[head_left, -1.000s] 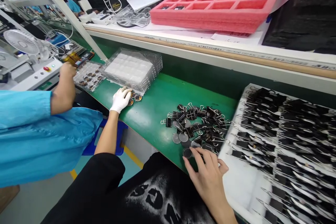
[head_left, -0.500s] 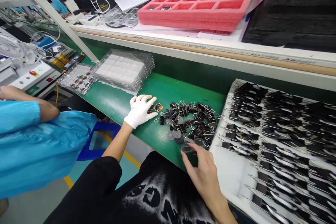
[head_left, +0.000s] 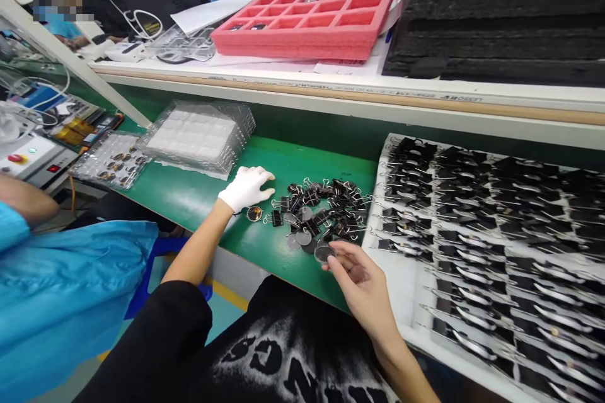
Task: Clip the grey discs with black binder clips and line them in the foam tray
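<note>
My left hand [head_left: 246,189], in a white glove, is over the green bench [head_left: 189,187] with its fingers apart and nothing seen in them. Just below it lies a round part [head_left: 254,213] with an amber centre. Between the thumb and fingers of my right hand [head_left: 362,274], which is bare, is a clear round disc [head_left: 325,254]. In front of that hand lies a pile of black binder clips [head_left: 343,201], with several grey discs [head_left: 303,238] among and beside them.
On the right a white board [head_left: 401,289] carries rows of clips. Clear plastic trays [head_left: 198,132] are stacked at the back left. Above runs a shelf [head_left: 302,89] with a red foam tray [head_left: 293,44] and black foam [head_left: 496,19]. A person in blue [head_left: 70,289] is at the left.
The view has shifted to the right. My left hand has moved off the amber-centred part, which now lies free. My right hand has lifted the clear disc and tilted it.
</note>
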Tool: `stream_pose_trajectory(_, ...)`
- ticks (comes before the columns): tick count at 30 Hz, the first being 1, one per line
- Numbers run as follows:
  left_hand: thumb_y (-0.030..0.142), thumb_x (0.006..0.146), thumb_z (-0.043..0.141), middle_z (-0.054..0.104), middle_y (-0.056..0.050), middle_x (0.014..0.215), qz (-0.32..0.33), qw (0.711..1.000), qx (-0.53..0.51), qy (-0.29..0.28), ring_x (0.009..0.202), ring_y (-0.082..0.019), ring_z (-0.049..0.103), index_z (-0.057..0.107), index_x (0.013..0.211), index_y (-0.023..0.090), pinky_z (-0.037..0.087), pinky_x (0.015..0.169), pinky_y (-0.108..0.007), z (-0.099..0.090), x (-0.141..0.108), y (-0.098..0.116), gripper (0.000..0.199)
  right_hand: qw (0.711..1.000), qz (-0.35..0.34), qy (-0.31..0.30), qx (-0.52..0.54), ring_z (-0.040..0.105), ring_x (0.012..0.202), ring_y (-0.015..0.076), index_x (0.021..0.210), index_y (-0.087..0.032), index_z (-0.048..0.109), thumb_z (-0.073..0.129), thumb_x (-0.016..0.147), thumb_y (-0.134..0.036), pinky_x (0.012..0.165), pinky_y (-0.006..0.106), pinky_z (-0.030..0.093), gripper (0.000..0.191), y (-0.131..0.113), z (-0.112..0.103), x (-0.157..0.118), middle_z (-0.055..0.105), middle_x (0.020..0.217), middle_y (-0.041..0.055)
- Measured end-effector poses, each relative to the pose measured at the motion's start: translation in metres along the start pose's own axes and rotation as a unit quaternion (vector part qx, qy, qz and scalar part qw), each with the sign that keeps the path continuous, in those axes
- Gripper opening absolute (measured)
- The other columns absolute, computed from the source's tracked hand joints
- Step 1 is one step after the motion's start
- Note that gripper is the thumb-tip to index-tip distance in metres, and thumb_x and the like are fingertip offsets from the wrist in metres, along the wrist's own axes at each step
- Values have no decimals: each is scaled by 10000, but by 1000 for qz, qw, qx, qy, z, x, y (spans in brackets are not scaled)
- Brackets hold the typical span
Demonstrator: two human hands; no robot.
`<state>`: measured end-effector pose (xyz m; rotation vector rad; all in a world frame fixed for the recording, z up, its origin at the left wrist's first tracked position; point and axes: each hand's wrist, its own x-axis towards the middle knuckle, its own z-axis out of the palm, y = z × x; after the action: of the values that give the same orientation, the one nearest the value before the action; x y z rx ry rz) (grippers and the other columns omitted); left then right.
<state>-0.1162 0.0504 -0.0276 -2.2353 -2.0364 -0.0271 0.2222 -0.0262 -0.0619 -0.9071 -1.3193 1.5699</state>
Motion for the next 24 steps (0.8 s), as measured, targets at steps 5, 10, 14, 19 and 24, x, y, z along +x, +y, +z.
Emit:
stream_pose_trajectory(5,524,886,668,612,-108,1387,-59,997,-16,52,1247,-326,549,588,1390,261,391,1031,-457,-6,-18,-23,574,1000,-3,-18,4,719,744,180,1084,-245,718,734,921,-393,764,330,611,221,-6,4,5,722,837,22)
stream_pose_trajectory(10,577,848,689,570,-186,1428,-146,989,27,-9,1270,-393,547,449,1531,188,427,1028,-471,-6,-20,-35,821,999,12,-33,10,722,733,189,1085,-232,719,734,915,-418,722,331,611,253,4,9,8,724,838,29)
stream_pose_trajectory(14,551,900,620,642,-161,1266,-140,989,-3,-49,1103,-334,658,581,1421,198,495,933,-410,2,3,-35,630,999,7,-50,9,720,723,189,1079,-236,722,737,910,-425,711,332,613,254,5,14,11,716,828,25)
stream_pose_trajectory(19,457,880,662,695,-113,1170,-116,992,-35,-28,1036,-270,696,686,1259,191,532,934,-355,4,18,-42,464,999,7,-45,18,718,722,189,1073,-240,719,743,905,-434,707,336,621,259,1,14,9,712,839,26)
stream_pose_trajectory(24,439,888,675,688,-135,1264,-52,994,-72,65,1122,-263,690,532,1432,152,545,988,-371,-14,1,-6,632,999,25,-6,48,718,778,193,1107,-235,705,786,867,-447,758,351,634,330,-1,17,13,738,912,47)
